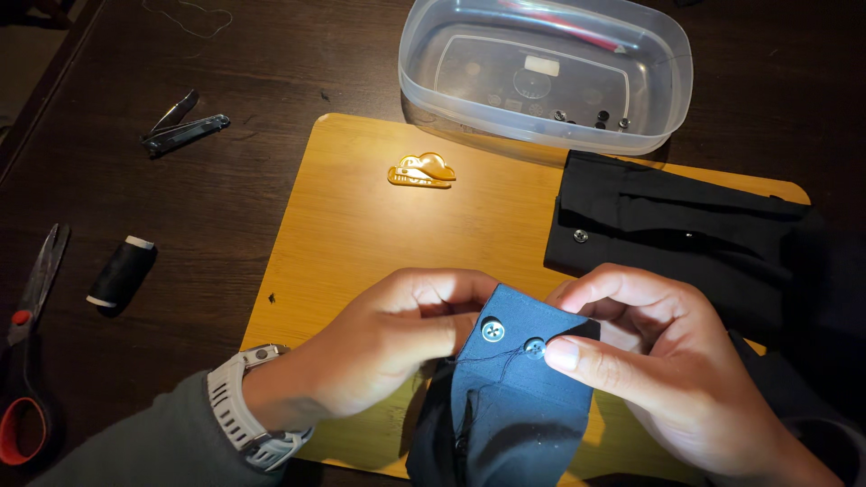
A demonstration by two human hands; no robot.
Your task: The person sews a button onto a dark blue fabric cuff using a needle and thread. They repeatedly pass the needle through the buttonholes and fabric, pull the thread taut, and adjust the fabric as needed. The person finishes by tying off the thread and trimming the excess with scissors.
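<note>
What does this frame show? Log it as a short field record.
left hand: grips edge of blue cuff
right hand: thumb pressed beside button
second button: on cuff, untouched
board: yellow, under both hands
nearby: clear tub, black thread spool, nail clipper, scissors

counter: dark brown wood (271, 54)
middle: yellow wooden board (361, 234)
far edge: clear plastic tub (667, 99)
left side: nail clippers (180, 131), black thread spool (120, 272)
left edge: scissors (27, 343)
far left: loose thread (194, 18)
</note>
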